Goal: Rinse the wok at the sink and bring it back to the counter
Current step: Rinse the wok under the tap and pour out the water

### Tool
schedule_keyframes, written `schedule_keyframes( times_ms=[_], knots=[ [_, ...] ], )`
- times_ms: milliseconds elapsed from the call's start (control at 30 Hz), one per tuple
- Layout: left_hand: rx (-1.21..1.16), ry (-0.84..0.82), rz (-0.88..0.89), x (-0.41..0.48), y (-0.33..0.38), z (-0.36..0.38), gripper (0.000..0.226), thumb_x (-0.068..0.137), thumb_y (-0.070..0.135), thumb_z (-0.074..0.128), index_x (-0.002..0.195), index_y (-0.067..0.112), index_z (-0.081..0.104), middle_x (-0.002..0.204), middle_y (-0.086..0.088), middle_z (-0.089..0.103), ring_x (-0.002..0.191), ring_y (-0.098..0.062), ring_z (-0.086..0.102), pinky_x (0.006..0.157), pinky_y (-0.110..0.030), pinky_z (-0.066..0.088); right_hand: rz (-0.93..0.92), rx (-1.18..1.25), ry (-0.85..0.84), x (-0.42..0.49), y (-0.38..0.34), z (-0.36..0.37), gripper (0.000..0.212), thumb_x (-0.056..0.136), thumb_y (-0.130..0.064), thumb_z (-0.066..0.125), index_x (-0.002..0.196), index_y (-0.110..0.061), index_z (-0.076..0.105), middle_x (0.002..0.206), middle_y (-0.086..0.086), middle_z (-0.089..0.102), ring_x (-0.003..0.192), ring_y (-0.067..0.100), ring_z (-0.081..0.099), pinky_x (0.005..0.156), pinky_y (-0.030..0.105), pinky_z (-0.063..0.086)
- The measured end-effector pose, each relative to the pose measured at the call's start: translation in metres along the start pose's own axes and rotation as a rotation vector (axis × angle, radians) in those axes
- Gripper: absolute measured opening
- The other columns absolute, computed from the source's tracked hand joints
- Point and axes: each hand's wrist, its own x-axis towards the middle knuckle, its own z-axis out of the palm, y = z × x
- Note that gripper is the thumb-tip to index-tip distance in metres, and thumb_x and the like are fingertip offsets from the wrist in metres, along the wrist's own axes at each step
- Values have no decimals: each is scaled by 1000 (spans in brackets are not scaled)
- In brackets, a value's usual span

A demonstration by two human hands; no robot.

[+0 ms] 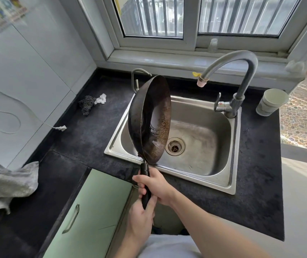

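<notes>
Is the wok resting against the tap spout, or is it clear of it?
Apart. In the head view the wok, tilted on edge over the sink, sits left of the tap spout, with dark counter showing plainly between them.

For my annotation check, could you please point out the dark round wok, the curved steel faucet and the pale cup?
dark round wok [153, 120], head view, inner bowl.
curved steel faucet [249, 61], head view, arched neck.
pale cup [269, 103], head view, outer wall.
</notes>
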Motion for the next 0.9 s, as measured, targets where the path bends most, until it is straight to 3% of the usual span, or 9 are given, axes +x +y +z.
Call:
schedule_keyframes(
  times_ms=[267, 533, 700, 900],
  knots=[
    [57, -4, -21, 1, -1, -5, 40, 74, 56, 62, 66, 17, 55, 39, 7, 39, 36, -15, 31, 47, -33, 25, 32, 32, 45, 2, 4, 4, 25, 93, -9, 68, 88, -11, 43, 58, 1, 45, 45, 12, 44, 51, 30, 50],
    [161, -8, -1, 1, 3, -11, 37, 90, 42, 60, 66, 14, 55, 39, 7, 43, 36, -14, 36, 50, -36, 30, 34, 12, 54, 7, 6, 6, 26, 93, -10, 68, 84, -12, 44, 58, 1, 45, 46, 13, 45, 52, 31, 51],
    [271, 36, 55, 3, 7, -12, 38, 90, 42, 60, 63, 17, 53, 38, 6, 47, 37, -13, 42, 49, -31, 36, 44, 13, 63, 10, 2, 10, 23, 93, -4, 64, 85, -11, 43, 57, 1, 44, 45, 12, 44, 52, 31, 50],
    [343, 63, 96, 5, 11, -14, 30, 91, 42, 59, 73, 18, 57, 49, 3, 53, 45, -11, 49, 49, -26, 37, 53, 24, 70, 14, 0, 13, 25, 93, 0, 61, 85, -12, 41, 56, 1, 43, 44, 12, 42, 51, 31, 49]
  ],
)
